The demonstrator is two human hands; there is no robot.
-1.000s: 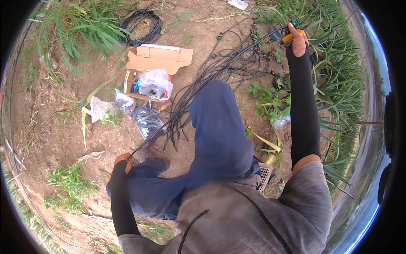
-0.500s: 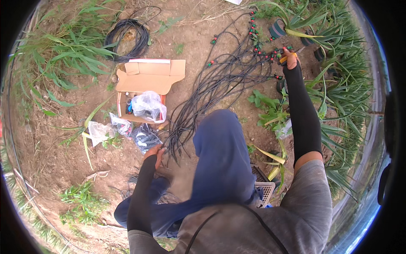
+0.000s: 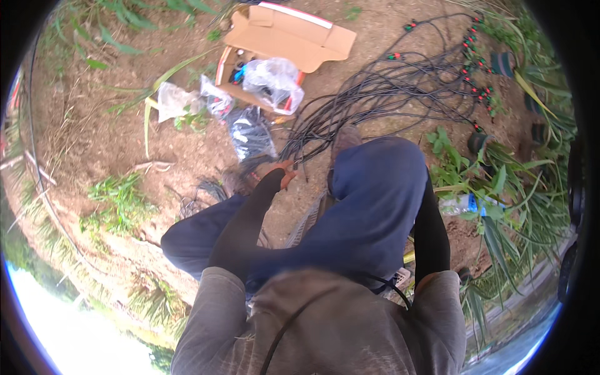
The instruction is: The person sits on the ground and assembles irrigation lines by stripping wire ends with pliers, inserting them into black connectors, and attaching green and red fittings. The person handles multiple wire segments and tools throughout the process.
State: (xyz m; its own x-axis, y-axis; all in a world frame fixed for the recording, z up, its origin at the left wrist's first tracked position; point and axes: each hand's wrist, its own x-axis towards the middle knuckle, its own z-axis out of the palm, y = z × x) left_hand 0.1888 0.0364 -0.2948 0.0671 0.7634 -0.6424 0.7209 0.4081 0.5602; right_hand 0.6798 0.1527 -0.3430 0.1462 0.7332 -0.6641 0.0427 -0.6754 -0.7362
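My left hand [image 3: 284, 174] is low over the soil, its fingers apart at the near ends of a bundle of thin black tubes [image 3: 350, 103]; nothing shows in its grip. The tubes fan out to the far right, where many carry small red and green fittings [image 3: 478, 94]. Just left of the hand lies a clear bag of small black parts [image 3: 251, 134]. My right arm, in a black sleeve [image 3: 432, 231], goes down beside my right knee [image 3: 400, 165]. The knee and leg hide my right hand.
An opened cardboard box [image 3: 294, 34] holds a clear plastic bag [image 3: 275, 84] and small parts. Other plastic bags [image 3: 178, 102] lie to its left. Potted spiky-leaved plants [image 3: 503, 62] line the right side. A plastic crate [image 3: 400, 276] shows by my right leg.
My right hand, with a yellow-handled tool, has left the fittings and gone behind my knee. The view has shifted, with the box and tubes now higher and farther right. My left hand stays near the tube ends.
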